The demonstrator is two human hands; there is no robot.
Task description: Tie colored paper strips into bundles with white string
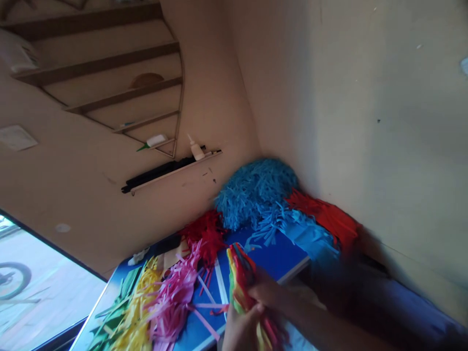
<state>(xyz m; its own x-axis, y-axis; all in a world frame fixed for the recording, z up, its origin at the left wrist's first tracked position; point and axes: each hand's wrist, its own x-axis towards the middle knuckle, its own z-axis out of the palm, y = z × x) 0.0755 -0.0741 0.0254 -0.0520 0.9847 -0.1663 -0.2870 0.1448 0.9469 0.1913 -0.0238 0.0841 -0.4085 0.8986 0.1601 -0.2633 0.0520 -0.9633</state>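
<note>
Low in the middle of the head view, both my hands are closed around one bundle of multicoloured paper strips [238, 282] in red, yellow, green and orange. My left hand [239, 329] grips it from below, thumb along its side. From the right, my right hand [268, 292] wraps the bundle a little higher up; its fingers are partly hidden and blurred. The bundle's upper end sticks up above the hands, and loose strips hang beneath them. Just beyond it lies the blue table [270, 253].
Fringed paper in green [119, 302], yellow [141, 304], pink [175, 292] and dark red [206, 231] lies along the table. A big blue fringed heap [259, 190] fills the corner, with light blue [307, 234] and red paper [325, 214] beside it. Wall shelves [124, 92] hang left.
</note>
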